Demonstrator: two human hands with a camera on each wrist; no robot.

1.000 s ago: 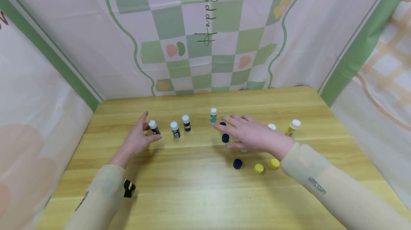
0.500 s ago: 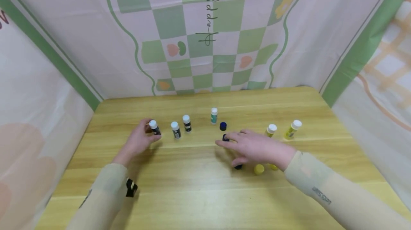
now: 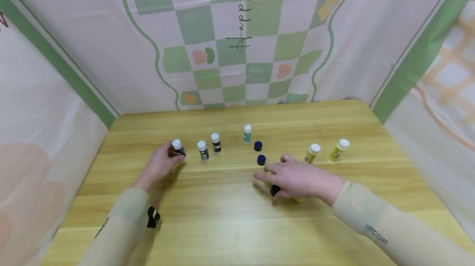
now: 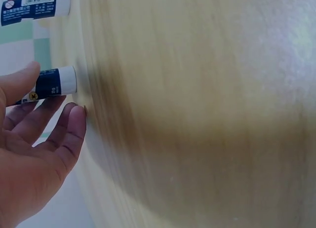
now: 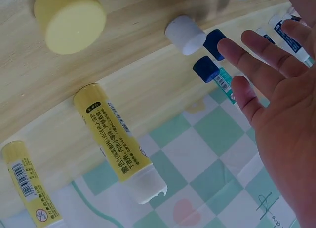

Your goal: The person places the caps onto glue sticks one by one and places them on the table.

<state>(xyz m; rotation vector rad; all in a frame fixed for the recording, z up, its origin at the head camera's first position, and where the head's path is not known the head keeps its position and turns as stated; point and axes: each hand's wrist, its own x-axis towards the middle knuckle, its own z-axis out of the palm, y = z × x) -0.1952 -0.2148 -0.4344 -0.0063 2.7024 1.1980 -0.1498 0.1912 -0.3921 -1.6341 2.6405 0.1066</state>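
Note:
At the table's left, my left hand holds a navy glue stick with a white cap between thumb and fingers; the stick stands upright. In the left wrist view the thumb overlaps the glue stick and the fingers curl close beside it. My right hand reaches low over the loose caps, fingers spread. A dark blue cap lies right by its thumb. The hand partly hides a yellow cap. In the right wrist view a white cap stands near the fingers.
Two more dark glue sticks and a teal one stand toward the back. Two dark blue caps lie past the right fingertips. Yellow glue sticks stand at the right. A patterned cloth hangs behind the table.
My right hand has come lower and nearer the front, uncovering the back blue caps and a yellow glue stick. My left fingers have drawn in around the navy glue stick.

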